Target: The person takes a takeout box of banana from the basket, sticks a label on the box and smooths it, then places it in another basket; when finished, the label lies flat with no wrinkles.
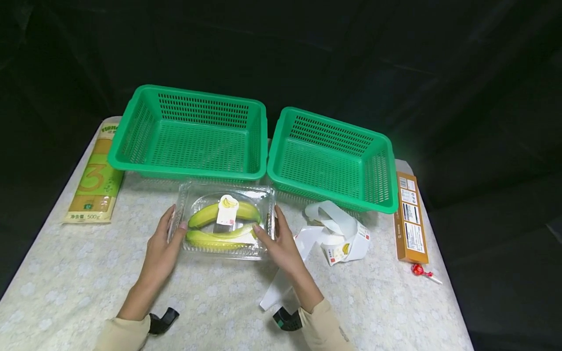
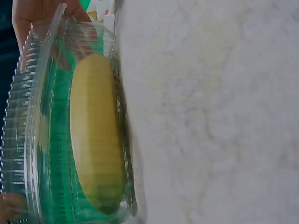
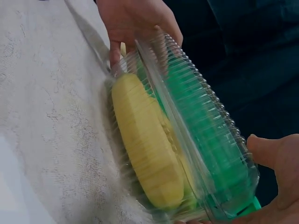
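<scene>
A clear plastic clamshell box [image 1: 269, 194] sits between both hands, low at the table's middle, its lid down. Two yellow-green bananas [image 1: 226, 239] lie inside, and a white banana-print label [image 1: 227, 214] shows on top. My left hand [image 1: 160, 251] grips the box's left side, thumb over the edge. From the right side, my right hand [image 1: 285, 248] holds it, thumb on the lid. The left wrist view shows one banana [image 2: 96, 135] through the ribbed wall. In the right wrist view, the fingers under the box are mostly hidden.
Two green baskets [image 1: 199, 173] [image 1: 333, 192] stand behind the box. A roll of banana-print labels [image 1: 347, 248] trails a white strip at right. A noodle-type packet [image 1: 94, 180] lies left; an orange carton [image 1: 411, 219] and a red lollipop [image 1: 418, 269] lie right.
</scene>
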